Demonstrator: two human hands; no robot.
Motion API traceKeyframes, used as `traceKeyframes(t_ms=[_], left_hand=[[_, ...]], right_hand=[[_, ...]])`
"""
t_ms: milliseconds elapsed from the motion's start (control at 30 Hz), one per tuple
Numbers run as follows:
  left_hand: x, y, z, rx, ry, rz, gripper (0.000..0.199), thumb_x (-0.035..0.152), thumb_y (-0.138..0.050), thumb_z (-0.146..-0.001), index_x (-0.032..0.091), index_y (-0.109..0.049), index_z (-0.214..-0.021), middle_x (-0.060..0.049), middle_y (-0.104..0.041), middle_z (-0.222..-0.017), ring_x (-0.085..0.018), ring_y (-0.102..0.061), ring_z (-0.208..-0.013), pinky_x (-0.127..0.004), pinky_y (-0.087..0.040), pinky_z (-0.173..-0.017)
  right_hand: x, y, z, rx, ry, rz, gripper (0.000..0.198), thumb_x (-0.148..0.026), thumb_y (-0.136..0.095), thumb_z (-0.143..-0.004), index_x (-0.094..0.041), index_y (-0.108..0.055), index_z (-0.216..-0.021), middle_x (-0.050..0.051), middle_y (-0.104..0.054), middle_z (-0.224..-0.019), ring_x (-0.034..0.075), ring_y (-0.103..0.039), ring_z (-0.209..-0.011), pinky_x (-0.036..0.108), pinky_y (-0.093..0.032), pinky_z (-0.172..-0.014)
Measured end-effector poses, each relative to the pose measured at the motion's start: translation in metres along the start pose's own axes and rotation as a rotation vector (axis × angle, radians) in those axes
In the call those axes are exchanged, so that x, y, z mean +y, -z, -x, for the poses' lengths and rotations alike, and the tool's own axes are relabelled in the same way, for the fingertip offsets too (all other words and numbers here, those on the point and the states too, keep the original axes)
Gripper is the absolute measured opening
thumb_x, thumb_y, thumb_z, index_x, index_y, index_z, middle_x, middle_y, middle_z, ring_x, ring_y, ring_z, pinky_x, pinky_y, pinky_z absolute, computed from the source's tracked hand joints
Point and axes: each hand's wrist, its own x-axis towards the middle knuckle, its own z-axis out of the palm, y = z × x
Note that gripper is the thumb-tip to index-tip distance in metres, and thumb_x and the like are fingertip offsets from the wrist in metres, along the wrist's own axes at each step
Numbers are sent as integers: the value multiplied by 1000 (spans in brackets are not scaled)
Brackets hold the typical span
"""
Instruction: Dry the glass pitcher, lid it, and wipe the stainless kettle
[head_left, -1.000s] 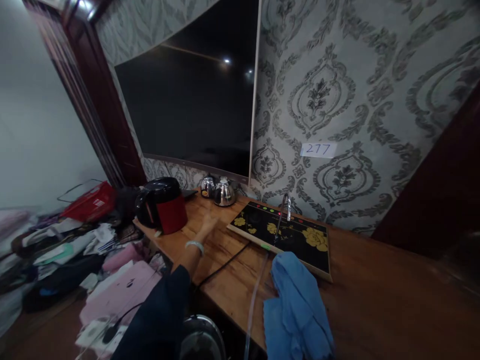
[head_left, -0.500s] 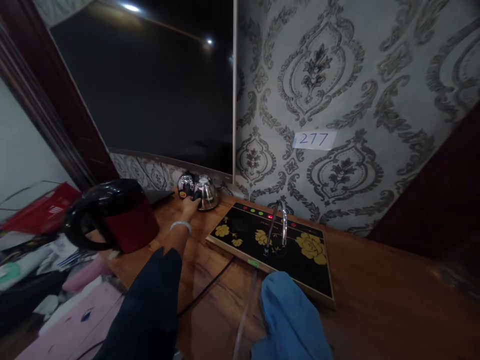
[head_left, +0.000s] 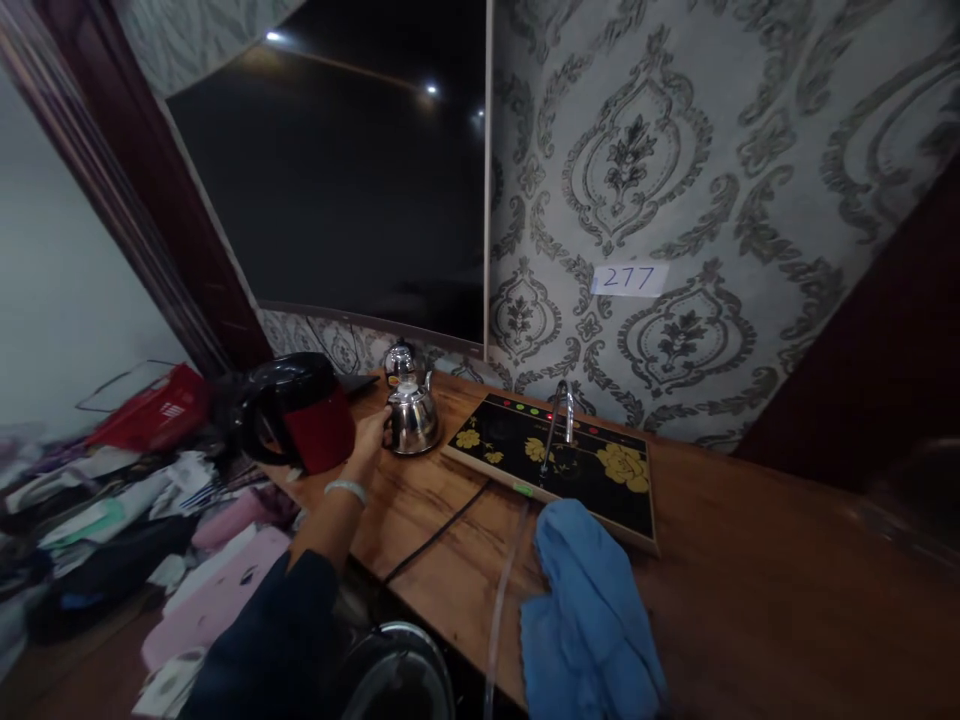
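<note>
My left hand (head_left: 370, 440), with a light bracelet at the wrist, is closed round the dark handle of a shiny steel teakettle (head_left: 412, 418). The teakettle is upright, its spout on the far right side. I cannot tell whether its base touches the wooden table (head_left: 420, 500) or hangs just above it. Behind it stands a second steel kettle (head_left: 400, 362), partly hidden. To the right lies a black tea stove panel (head_left: 510, 430) with gold flowers, lit buttons and a curved metal spout (head_left: 568, 410). My right hand is out of view.
A red and black jug (head_left: 319, 425) stands left of my forearm. A blue cloth (head_left: 592, 600) lies in front of the panel, beside a clear hose (head_left: 501, 600) and a black cable (head_left: 439, 535). Clothes and a red basket (head_left: 161, 410) are at the left.
My left hand has drawn the steel teakettle toward me, away from the second kettle, turning its spout into view. The camera view has shifted, showing more of the table's front edge.
</note>
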Motion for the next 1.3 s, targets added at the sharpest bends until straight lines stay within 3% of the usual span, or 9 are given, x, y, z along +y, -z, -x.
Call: traceKeyframes(t_ms=[200, 367, 433, 533, 600, 767, 967, 1133, 1300], left_hand=[[23, 48, 65, 117, -55, 58, 40, 46, -71, -59, 21, -43, -49, 9, -31, -37, -5, -28, -33, -19, -19, -35], [41, 84, 125, 128, -80, 72, 40, 47, -73, -57, 20, -44, -49, 9, -33, -38, -5, -30, -34, -18, -21, -36], [45, 95, 150, 112, -76, 77, 41, 48, -73, -56, 20, -44, -49, 8, -34, -38, -5, -30, -34, -18, -22, -36], [45, 107, 182, 61, -67, 94, 41, 47, -75, -57, 19, -45, -49, 8, -36, -40, -4, -30, -34, -18, -22, -35], [43, 112, 201, 14, -42, 111, 42, 46, -77, -57, 19, -45, -48, 8, -35, -39, -3, -28, -34, -18, -21, -35], [45, 105, 245, -100, 28, 82, 47, 48, -76, -63, 19, -42, -48, 8, -34, -41, -4, -29, -35, -19, -23, -36], [63, 81, 287, -127, 50, 50, 48, 51, -79, -59, 19, -43, -50, 8, -32, -45, -4, -29, -40, -19, -25, -39], [60, 72, 302, -166, 55, 19, 45, 53, -77, -62, 19, -48, -55, 8, -34, -48, -6, -29, -43, -21, -25, -40], [56, 62, 310, -159, 35, 18, 50, 52, -76, -64, 21, -39, -49, 7, -32, -45, -7, -28, -42, -22, -25, -40]], right_hand=[[7, 34, 27, -29, -54, 9, 28, -53, -60, -76, -45, -74, -99, 1, -77, -89, 34, -73, -86, 49, -62, -59], [12, 51, 43, -77, -87, 7, 25, -49, -58, -82, -32, -74, -89, 5, -77, -93, 32, -72, -94, 46, -60, -84], [12, 52, 41, -120, -119, -8, 33, -48, -55, -86, -26, -71, -104, 8, -76, -101, 29, -71, -98, 45, -57, -90], [9, 49, 29, 119, -143, -22, 54, -52, -51, -85, -16, -60, -125, 16, -68, -118, 32, -65, -110, 48, -53, -94], [2, 47, 16, 111, -80, 21, 70, -52, -58, -82, -16, -48, -140, 18, -57, -136, 35, -56, -124, 53, -48, -101], [-34, 38, -24, -105, -6, 210, 95, -45, -76, -73, -23, -32, -154, 16, -19, -164, 44, -33, -142, 57, -37, -109], [-60, 20, -48, -321, 49, 309, 67, -29, -75, -76, -29, -54, -140, 12, -39, -156, 38, -45, -132, 54, -39, -107], [-32, 30, -45, -188, 53, 116, 57, -11, -66, -71, -24, -65, -126, 9, -56, -137, 29, -53, -124, 44, -44, -106], [10, 71, -33, 32, -34, -41, 51, -20, -63, -71, -22, -67, -122, 9, -64, -125, 29, -60, -115, 47, -47, -103]])
